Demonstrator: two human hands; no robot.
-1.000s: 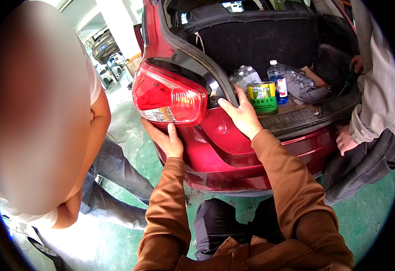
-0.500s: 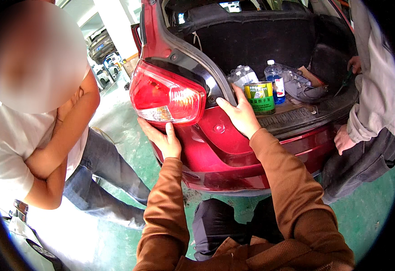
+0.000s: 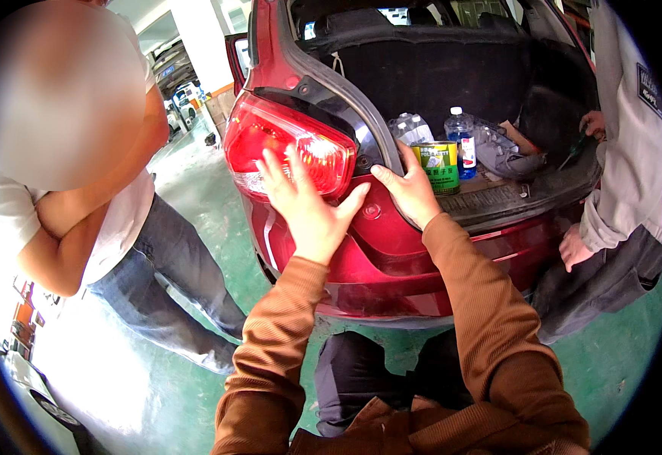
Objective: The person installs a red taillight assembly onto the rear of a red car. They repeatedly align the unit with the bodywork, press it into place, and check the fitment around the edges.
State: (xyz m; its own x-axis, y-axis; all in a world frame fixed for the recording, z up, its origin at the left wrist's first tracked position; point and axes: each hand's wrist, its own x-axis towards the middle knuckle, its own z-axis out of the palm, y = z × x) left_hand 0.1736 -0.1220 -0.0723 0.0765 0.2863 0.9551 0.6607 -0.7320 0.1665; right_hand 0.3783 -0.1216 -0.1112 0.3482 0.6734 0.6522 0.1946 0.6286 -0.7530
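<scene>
The red and clear tail light (image 3: pixel 251 133) sits at the left rear corner of a red car (image 3: pixel 414 262). My left hand (image 3: pixel 312 216) is open in front of it, fingers spread over the lamp's lower part and slightly blurred. Whether its fingertips touch the lens, I cannot tell. My right hand (image 3: pixel 414 193) grips the rubber-lined edge of the boot opening (image 3: pixel 372 129), its thumb on the red body and its fingers reaching inside. Just beyond those fingers a yellow and green tin (image 3: pixel 441 168) stands in the boot.
Beside the tin are a bottle of blue liquid (image 3: pixel 461 144), clear plastic (image 3: pixel 409 127) and a grey bundle (image 3: pixel 501 152). A person with folded arms (image 3: pixel 92 205) stands at left. Another in grey (image 3: pixel 622 152) holds a thin tool (image 3: pixel 575 148) at right.
My left hand has moved up from beneath the tail light to the front of it, its fingers spreading. My right hand keeps its grip on the boot edge.
</scene>
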